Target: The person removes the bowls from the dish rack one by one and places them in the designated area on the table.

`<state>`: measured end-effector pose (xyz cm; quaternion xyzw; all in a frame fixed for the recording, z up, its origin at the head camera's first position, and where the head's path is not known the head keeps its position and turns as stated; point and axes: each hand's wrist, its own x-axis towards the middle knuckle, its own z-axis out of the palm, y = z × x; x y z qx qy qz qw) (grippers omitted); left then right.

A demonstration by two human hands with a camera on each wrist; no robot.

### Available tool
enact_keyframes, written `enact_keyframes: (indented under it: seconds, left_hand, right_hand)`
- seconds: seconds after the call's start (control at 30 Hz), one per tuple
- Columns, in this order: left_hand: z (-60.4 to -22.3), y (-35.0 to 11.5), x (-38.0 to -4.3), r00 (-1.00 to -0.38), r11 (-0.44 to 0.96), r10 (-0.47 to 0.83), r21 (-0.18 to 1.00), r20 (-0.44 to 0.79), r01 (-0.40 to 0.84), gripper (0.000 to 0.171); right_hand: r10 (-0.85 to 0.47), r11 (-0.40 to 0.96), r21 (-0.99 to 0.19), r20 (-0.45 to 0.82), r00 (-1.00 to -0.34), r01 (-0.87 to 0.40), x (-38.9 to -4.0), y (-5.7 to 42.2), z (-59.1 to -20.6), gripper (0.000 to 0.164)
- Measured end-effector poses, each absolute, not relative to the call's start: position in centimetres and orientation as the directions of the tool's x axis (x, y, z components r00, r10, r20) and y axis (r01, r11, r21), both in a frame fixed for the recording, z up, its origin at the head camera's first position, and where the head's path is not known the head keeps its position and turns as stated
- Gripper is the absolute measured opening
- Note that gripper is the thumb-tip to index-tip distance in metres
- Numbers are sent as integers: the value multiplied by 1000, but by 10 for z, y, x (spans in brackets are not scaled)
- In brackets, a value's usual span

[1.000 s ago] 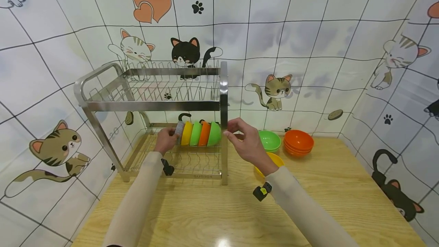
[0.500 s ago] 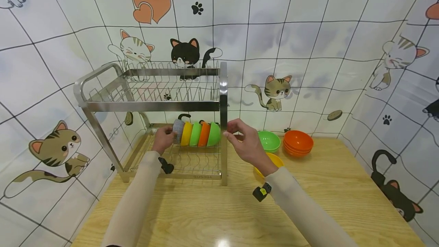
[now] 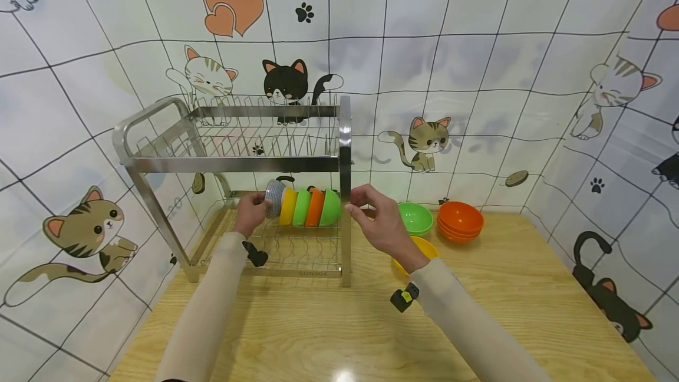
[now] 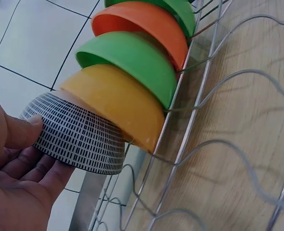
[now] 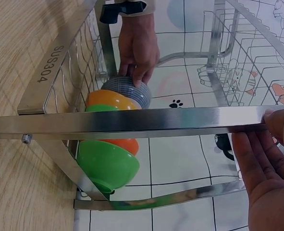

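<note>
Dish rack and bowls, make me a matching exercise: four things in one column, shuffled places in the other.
Things:
1. Patterned bowl
2. Right hand's grip
3. Stacked orange bowls
4. Yellow bowl in rack

Places:
A. Around an upright post
B. On the wooden counter
C. Between patterned bowl and green bowl
D. In left hand's grip

Pairs: 1-D, 2-A, 3-B, 4-C

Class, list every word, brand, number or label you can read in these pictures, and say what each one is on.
"SUS304": on the lower front bar of the metal dish rack.
Unreadable: a faint mark on the wall, too blurred to tell whether it is writing.
I can read nothing else.
</note>
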<state>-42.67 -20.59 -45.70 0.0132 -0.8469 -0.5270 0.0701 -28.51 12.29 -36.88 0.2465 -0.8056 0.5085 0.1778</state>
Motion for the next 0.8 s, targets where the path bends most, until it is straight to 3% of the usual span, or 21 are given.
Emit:
enact_keyframes:
  seconds: [0.23, 0.8]
  left_hand:
    - [-451, -212, -425, -987, 495, -109, 867, 121, 52, 40]
    - [-438, -216, -415, -978, 460, -142, 885, 152, 70, 35]
  right_hand:
    - [-214, 356, -734, 538, -815, -578, -285, 123, -371, 22]
    - [-223, 347, -726, 551, -804, -593, -286, 123, -373, 21]
